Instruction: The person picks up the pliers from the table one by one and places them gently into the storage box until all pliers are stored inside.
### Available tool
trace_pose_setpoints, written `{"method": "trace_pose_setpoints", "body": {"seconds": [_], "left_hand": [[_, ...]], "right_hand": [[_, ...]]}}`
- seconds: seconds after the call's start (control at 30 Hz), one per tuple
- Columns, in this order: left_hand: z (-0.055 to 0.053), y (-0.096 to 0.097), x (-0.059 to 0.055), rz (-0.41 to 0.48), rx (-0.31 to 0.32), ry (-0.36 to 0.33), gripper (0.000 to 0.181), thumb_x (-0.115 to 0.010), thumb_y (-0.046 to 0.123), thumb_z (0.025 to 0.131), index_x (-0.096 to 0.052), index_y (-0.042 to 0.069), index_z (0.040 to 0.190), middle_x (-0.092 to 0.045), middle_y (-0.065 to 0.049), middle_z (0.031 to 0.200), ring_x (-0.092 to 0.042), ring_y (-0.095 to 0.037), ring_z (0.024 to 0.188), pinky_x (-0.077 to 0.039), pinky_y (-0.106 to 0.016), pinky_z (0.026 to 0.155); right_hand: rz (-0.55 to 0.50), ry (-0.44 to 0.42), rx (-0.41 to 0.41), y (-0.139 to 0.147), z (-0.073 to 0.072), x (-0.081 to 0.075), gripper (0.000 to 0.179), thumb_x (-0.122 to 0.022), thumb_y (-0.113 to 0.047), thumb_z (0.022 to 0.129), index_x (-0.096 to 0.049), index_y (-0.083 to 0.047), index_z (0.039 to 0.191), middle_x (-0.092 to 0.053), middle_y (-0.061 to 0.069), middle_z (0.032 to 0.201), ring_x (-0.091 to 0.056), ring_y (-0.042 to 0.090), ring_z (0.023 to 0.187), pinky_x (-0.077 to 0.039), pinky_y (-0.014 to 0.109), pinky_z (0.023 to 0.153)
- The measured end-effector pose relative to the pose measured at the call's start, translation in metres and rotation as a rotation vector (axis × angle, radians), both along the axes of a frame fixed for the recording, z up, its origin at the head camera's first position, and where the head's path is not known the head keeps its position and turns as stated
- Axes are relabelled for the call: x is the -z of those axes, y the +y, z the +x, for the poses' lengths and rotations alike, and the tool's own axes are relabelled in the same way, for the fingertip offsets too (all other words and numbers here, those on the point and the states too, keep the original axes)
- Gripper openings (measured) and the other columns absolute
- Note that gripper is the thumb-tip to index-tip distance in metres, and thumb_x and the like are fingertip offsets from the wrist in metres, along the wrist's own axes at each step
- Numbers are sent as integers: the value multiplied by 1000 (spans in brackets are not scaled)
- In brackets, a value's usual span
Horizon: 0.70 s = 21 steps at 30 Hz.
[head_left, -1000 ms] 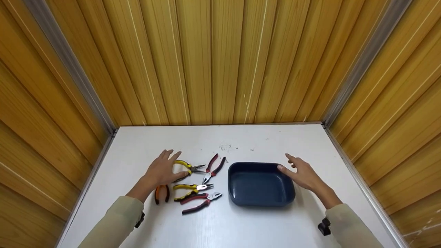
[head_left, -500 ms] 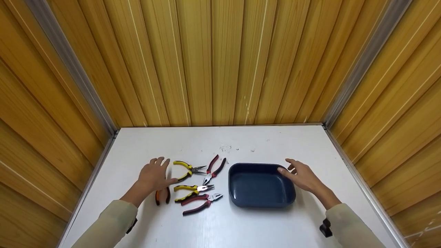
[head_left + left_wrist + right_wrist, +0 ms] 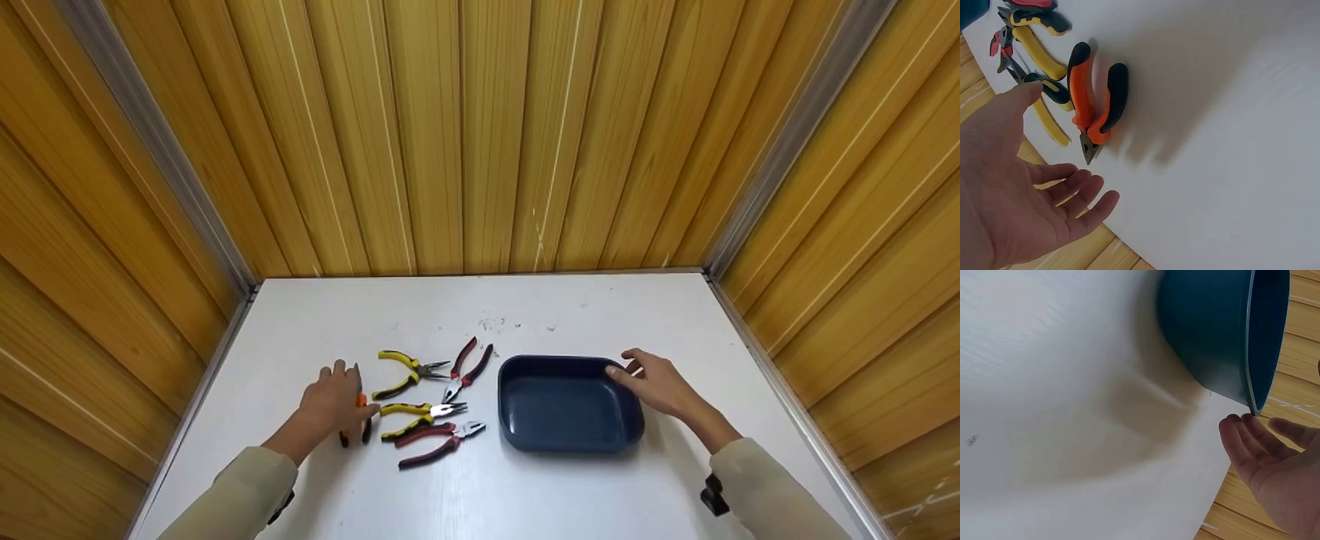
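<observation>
In the head view my left hand (image 3: 330,401) is over the orange-and-black pliers (image 3: 365,429), partly hiding them. The left wrist view shows these pliers (image 3: 1089,107) lying with spread handles and a pointed dark nose. My left fingers (image 3: 1095,211) are loosely bent and apart from them. To their right lie yellow-and-black long-nose pliers (image 3: 421,369), a second yellow-and-black pair (image 3: 442,409), red-and-black pliers (image 3: 454,381) and another red-and-black pair (image 3: 454,442). My right hand (image 3: 660,382) is at the far right corner of a dark blue tray (image 3: 570,442), fingertips right at the rim and thumb above it.
The white tabletop (image 3: 465,495) carries small dark marks (image 3: 491,324) toward the back. Yellow wood-patterned panels (image 3: 480,150) rise behind and at both sides, with grey metal posts (image 3: 720,247) in the corners.
My left hand has moved left and toward me, from over the upper yellow-and-black pliers to over the orange pair. My right hand stays at the tray corner, its index finger drawn slightly nearer.
</observation>
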<state>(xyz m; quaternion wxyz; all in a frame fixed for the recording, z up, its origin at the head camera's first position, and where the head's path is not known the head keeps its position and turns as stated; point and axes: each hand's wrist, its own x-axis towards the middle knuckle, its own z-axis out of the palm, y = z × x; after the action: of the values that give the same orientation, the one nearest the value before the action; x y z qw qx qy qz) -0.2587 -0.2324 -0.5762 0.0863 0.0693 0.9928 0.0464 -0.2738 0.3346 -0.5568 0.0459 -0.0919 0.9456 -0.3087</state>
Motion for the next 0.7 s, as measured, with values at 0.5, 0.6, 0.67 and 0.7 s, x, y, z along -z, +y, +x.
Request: {"method": "trace_pose_setpoints", "body": {"seconds": [0.5, 0.6, 0.67, 0.7], "left_hand": [[10, 6, 13, 48, -74, -60, 80, -81, 52, 90, -57, -12, 131, -52, -27, 121, -58, -37, 98, -56, -52, 78], [12, 5, 15, 76, -96, -72, 77, -82, 49, 90, -57, -11, 132, -52, -26, 120, -58, -37, 97, -55, -52, 79], [12, 5, 16, 85, -100, -80, 75, -82, 47, 90, -58, -10, 131, -53, -25, 119, -59, -38, 97, -55, -53, 80], [12, 4, 17, 87, -97, -82, 74, -82, 46, 90, -58, -10, 131, -53, -25, 119, -59, -38, 97, -55, -53, 81]], "right_hand": [[-160, -106, 41, 3, 4, 5, 50, -66, -27, 105, -57, 14, 131, -67, 21, 101, -70, 27, 67, -62, 43, 61], [-206, -157, 53, 4, 5, 6, 42, -64, -20, 105, -56, 14, 129, -66, 23, 103, -70, 30, 67, -62, 46, 59], [-232, -197, 71, 5, 6, 7, 38, -63, -17, 105, -56, 12, 129, -65, 24, 105, -70, 32, 69, -62, 45, 58], [-244, -218, 78, 5, 6, 8, 37, -62, -16, 106, -56, 11, 130, -64, 24, 106, -70, 33, 70, -62, 44, 58]]}}
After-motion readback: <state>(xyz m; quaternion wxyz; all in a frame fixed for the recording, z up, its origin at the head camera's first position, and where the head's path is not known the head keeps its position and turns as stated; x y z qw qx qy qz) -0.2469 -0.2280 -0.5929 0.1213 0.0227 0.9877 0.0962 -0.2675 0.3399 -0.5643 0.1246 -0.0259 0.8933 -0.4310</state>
